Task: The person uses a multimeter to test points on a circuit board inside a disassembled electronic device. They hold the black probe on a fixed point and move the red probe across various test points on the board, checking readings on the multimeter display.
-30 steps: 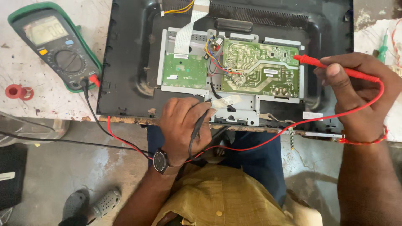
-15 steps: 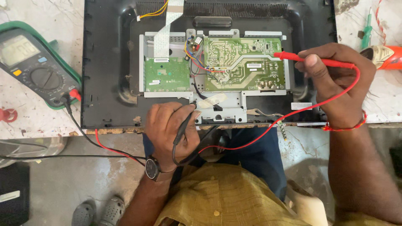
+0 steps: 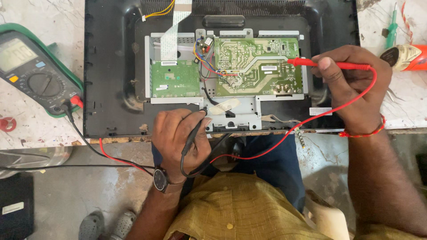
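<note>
Head view looks straight down at an opened monitor back (image 3: 111,66) lying on the bench (image 3: 35,129), with its two green boards showing. Right hand (image 3: 351,89) pinches the red probe (image 3: 329,65) between thumb and fingers, tip resting on the right edge of the bigger power board (image 3: 255,66). Left hand (image 3: 180,138) is curled around the black probe (image 3: 193,131), with the tip up against the metal frame (image 3: 235,116) just below the boards. The smaller board (image 3: 175,78) sits to the left of the big one, with a flat white ribbon cable (image 3: 171,35) running up from it.

Red lead (image 3: 311,118) loops from the right hand down across the lap and back toward the left. Both leads end at the multimeter (image 3: 35,73), in a green case at the left edge of the bench, screen lit but too blurry to read. Left wrist has a watch (image 3: 161,180), right wrist a red thread band (image 3: 362,132). Over on the far right of the bench there's a green screwdriver (image 3: 391,29) and an orange-handled tool (image 3: 407,57).
</note>
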